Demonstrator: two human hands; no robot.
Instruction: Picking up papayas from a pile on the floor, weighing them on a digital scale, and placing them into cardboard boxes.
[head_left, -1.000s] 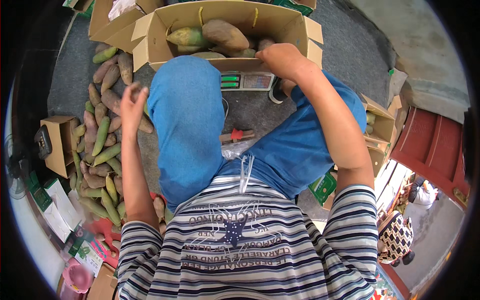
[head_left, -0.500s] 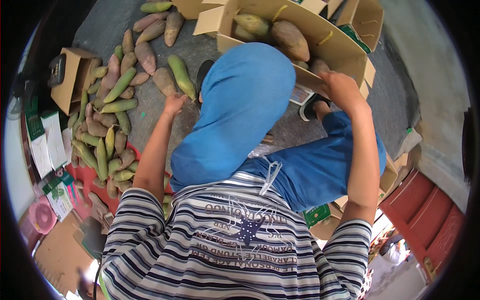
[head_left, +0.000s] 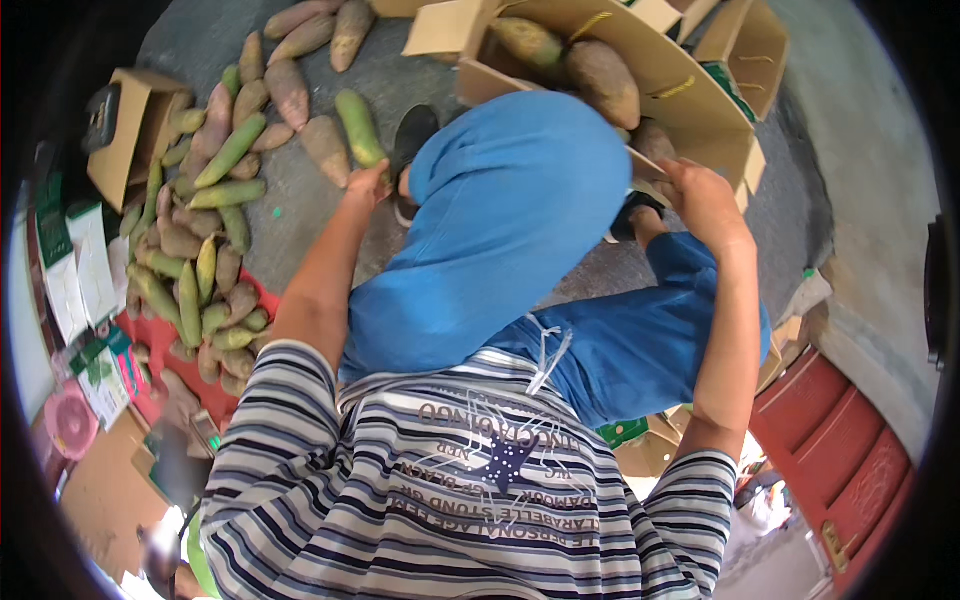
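Observation:
My left hand (head_left: pixel 368 186) reaches down to the floor, its fingers closed on the lower end of a long green tuber (head_left: pixel 356 125). Beside that lies a thick brown tuber (head_left: pixel 324 150), apart from the hand. Ahead of my knees stands an open cardboard box (head_left: pixel 470 82), with a yellow-green tuber (head_left: pixel 530 42) and large brown tubers (head_left: pixel 604 82) inside. My right hand (head_left: pixel 708 205) is closed on the box's near edge, its fingertips partly hidden. My raised knee covers part of the box.
On my left, a heap of green and brown tubers (head_left: pixel 222 190) spreads over the floor and a red sheet (head_left: pixel 160 350). A smaller open carton (head_left: pixel 125 150) stands behind it. Another open box (head_left: pixel 750 50) is at the far right. A red door (head_left: pixel 835 450) is at the lower right.
My left hand has shifted from the brown tuber's lower end to the green tuber's. My right hand stays at the box edge. The view has turned slightly, and the scale under the box is now mostly hidden.

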